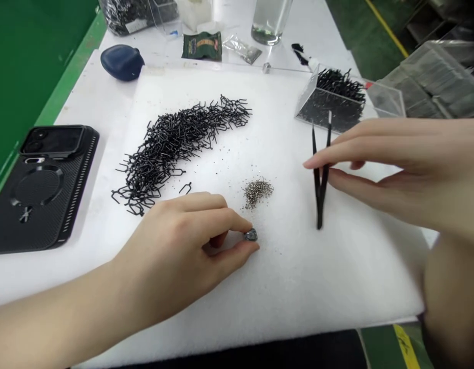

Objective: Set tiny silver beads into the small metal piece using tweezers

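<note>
My left hand (186,241) pinches a small grey, shiny lump (251,234) between thumb and forefinger, low over the white mat (298,287); its kind is unclear. My right hand (390,169) grips black tweezers (320,195), with their tips apart and pointing away from me toward the clear box. Just beyond the grey lump lies a small heap of tiny brassy metal bits (256,192). Farther off to the left spreads a long pile of thin black forked pieces (179,138). One loose forked piece (185,188) rests near my left knuckles.
A tilted clear plastic box (304,105) at the right back holds more black forked pieces. At the left lies a phone in a black case (37,195). Along the back are a dark blue rounded object (122,62), a green packet (202,46) and a clear glass (271,20).
</note>
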`<state>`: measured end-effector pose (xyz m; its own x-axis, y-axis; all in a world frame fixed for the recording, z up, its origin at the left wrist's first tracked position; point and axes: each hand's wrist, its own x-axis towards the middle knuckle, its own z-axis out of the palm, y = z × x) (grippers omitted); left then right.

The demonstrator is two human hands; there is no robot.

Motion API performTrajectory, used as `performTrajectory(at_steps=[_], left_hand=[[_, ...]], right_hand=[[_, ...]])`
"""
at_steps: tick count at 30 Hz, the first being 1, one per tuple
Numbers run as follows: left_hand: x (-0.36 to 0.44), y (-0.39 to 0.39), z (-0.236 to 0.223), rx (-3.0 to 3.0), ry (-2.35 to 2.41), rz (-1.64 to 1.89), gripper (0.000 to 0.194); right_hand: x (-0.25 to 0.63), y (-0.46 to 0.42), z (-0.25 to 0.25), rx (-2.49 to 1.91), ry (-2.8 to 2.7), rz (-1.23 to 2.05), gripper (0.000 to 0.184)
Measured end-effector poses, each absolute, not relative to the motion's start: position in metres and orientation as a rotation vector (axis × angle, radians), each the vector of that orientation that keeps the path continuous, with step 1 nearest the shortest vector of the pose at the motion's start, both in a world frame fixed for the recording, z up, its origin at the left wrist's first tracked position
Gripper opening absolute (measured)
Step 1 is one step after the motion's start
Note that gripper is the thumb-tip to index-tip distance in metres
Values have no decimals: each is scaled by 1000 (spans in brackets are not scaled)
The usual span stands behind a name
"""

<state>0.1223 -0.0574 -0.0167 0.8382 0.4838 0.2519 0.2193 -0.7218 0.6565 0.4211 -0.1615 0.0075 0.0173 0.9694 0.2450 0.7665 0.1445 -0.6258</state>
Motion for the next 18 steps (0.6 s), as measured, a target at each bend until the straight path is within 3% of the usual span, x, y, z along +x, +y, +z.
performTrajectory(at_steps=[4,8,13,18], left_hand=[[123,-57,-22,2366,495,583,10],[122,-57,-25,2338,521,537,11],[123,-57,-29,2344,527,519,11],[125,-57,-32,2360,543,494,10]], right_hand=[[433,-159,9,-1601,-2200,258,29],[421,-156,22,-1605,-2163,279,29],[388,-129,50,-1564,-2132,308,14],[366,-60,35,-1760,-2106,257,17]])
